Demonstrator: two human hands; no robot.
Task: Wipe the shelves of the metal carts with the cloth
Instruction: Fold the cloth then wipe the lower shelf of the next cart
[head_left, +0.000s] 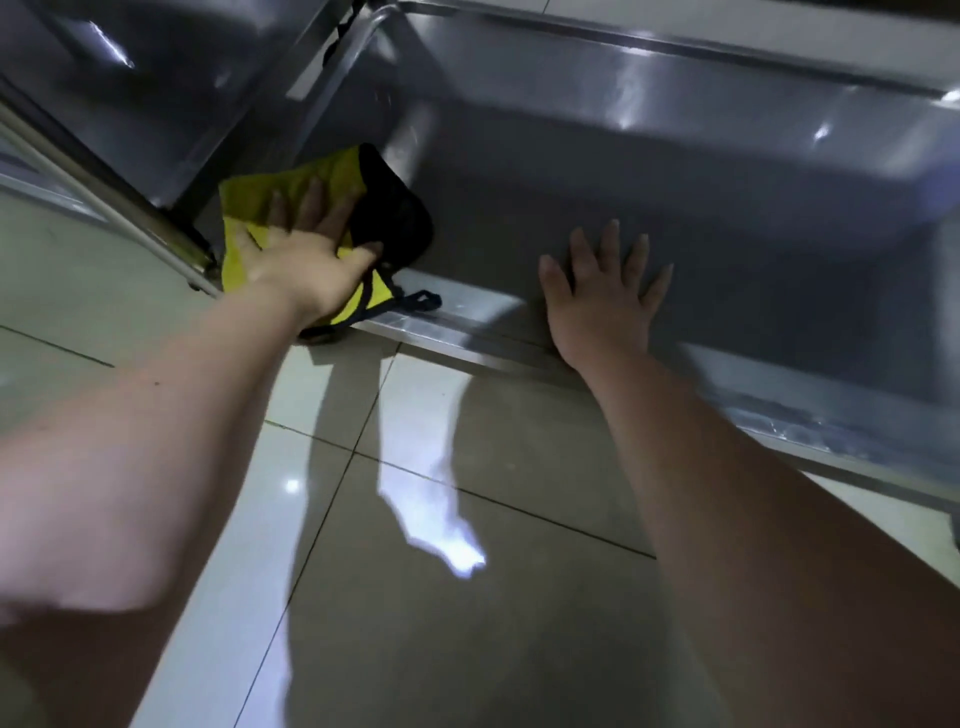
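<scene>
Brushed steel shelf, raised rim, dull sheen. Soft yellow-and-black cloth bunched in its 10 o'clock corner, strap loop over the rim. Left hand presses it flat, fingers straight. Right hand splayed on bare shelf, 1 o'clock. Second cart's tubular leg at 9 o'clock. Glossy floor tiles below.
</scene>
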